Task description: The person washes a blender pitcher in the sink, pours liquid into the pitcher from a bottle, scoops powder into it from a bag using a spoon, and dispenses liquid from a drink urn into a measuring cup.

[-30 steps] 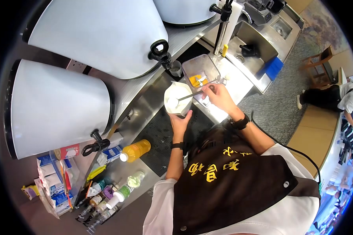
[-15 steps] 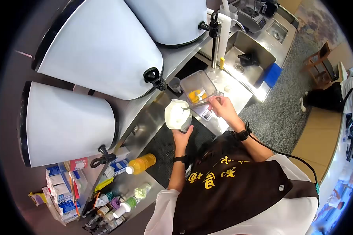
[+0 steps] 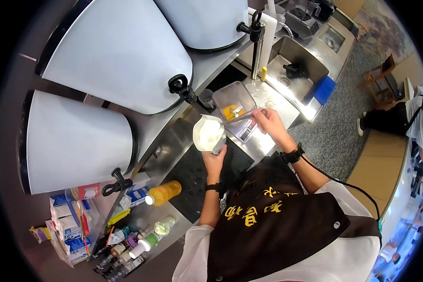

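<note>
My left hand (image 3: pixel 215 161) is wrapped round the lower side of a wide-mouthed white container (image 3: pixel 208 133), tilted so that its pale inside faces me. What is in it is hard to make out, but it looks white. My right hand (image 3: pixel 270 124) is closed on the handle of a long, slim utensil (image 3: pixel 239 118), whose far end reaches the container's rim; the shape of that end is unclear. Just beyond the utensil stands a clear plastic tub (image 3: pixel 234 92) with yellow pieces in it. A small scale (image 3: pixel 246 133) with a display lies beside the tub.
Large white dispensers (image 3: pixel 80 141) with black taps overhang on the left. A black mat (image 3: pixel 188 188) lies below my hands, near a bottle of orange-yellow liquid (image 3: pixel 164 193). Several bottles (image 3: pixel 150 239) stand lower left. A sink (image 3: pixel 298 66) is upper right; another person (image 3: pixel 399 117) stands far right.
The container and my left hand have shifted slightly left in view, along with the surroundings. The utensil's end has moved from inside the container's mouth to its right rim.
</note>
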